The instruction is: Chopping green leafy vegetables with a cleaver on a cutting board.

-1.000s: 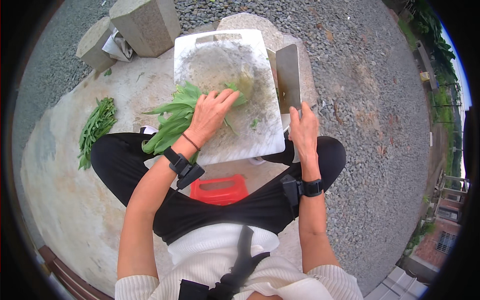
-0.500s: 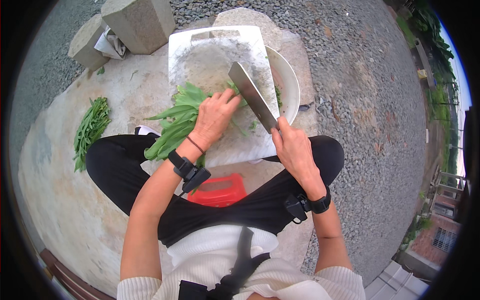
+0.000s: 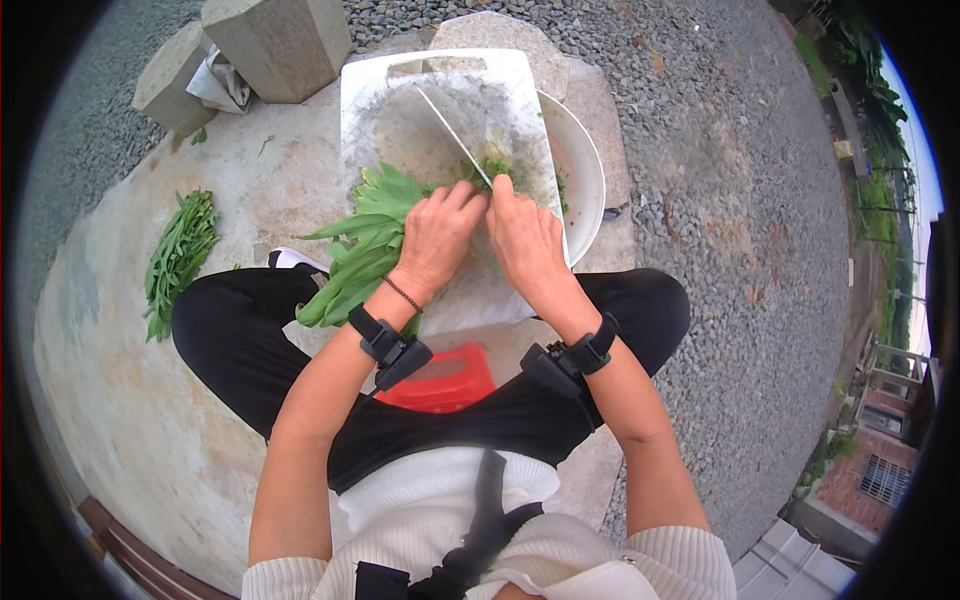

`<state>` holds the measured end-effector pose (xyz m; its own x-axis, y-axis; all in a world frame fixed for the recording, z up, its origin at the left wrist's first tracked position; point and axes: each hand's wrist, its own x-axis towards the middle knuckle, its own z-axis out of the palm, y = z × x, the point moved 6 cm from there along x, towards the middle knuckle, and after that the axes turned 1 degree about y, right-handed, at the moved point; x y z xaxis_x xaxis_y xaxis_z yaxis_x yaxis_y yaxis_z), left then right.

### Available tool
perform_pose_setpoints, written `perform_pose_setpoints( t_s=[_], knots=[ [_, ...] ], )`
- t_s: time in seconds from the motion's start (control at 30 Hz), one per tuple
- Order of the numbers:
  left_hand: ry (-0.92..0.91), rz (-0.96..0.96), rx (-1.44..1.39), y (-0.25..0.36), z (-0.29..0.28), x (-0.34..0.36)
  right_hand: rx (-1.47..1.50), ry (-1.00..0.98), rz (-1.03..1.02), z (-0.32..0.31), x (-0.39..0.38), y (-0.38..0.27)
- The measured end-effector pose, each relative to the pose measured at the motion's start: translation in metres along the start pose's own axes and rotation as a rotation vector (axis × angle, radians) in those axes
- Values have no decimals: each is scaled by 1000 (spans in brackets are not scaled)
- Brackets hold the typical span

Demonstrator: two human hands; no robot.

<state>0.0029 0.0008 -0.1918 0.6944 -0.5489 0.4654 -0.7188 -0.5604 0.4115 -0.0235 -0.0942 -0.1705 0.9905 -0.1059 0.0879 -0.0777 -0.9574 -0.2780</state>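
A white cutting board (image 3: 400,100) lies on the concrete in front of me. A bunch of green leafy stalks (image 3: 365,240) rests across its near left part. My left hand (image 3: 436,238) presses down on the stalks near their cut ends. My right hand (image 3: 522,235) grips the handle of a cleaver (image 3: 452,122), whose blade stands edge-down on the board right beside my left fingers. Chopped green bits (image 3: 492,168) lie at the blade.
A white bowl (image 3: 580,165) sits partly under the board's right side. Another pile of greens (image 3: 180,255) lies on the concrete at left. Two concrete blocks (image 3: 280,40) stand at the back left. A red low stool (image 3: 445,380) is under me. Gravel spreads to the right.
My right hand picked up the cleaver from the board's right side, swung it over the greens, and now holds it upright against the stalks. My left hand stayed on the greens.
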Motion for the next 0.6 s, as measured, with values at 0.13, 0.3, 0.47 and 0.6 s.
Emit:
perform_pose_setpoints(
  t_s=[0.13,0.3,0.47,0.6],
  knots=[
    [-1,6,5,1,3,1,41,-18,40,-6,-7,7],
    [-5,-20,23,-1,1,0,126,-93,201,-20,-23,31],
    [-33,-8,-34,2,2,1,122,-2,298,-27,-39,73],
    [-9,-7,0,-1,1,-1,68,21,412,-38,-46,92]
  ],
)
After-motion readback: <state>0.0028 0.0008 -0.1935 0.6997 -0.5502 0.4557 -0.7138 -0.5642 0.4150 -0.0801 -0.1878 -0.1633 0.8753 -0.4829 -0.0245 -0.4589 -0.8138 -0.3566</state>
